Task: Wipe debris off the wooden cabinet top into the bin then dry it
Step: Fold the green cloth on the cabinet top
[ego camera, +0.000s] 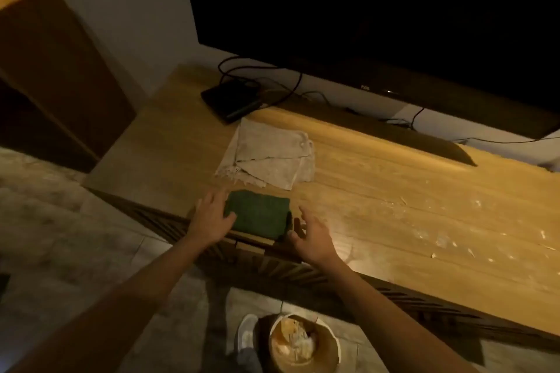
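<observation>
L hand (212,219) is spread, fingers straight, thumb tip touching the left edge of the folded green cloth (260,216); rest of the fingers lie on the wood just beside it. R hand (313,236) is also spread & relaxed, at the cloth's right edge near the front corner, holding nothing; can't tell if its fingertips actually touch the fabric. Both forearms reach in from the bottom of the view.

Green cloth sits flat at the front edge of the wooden cabinet top (378,221), between the two hands. Just behind it, a bit farther in, lies a crumpled beige cloth (269,157), apart from the green one.

Debris (448,239), pale crumbs & splinters, is scattered on the wood to the right, well apart from both hands.

Farther back: a flat black box (230,98) w/ cables near the wall, and a big dark TV (378,18) above the back of the cabinet. Cabinet front has dark slats (272,266).

On the floor below, near the person's shoe (248,334), stands the round bin (303,345), open top, w/ light scraps inside. Scene is dim, fine detail hard to read.
</observation>
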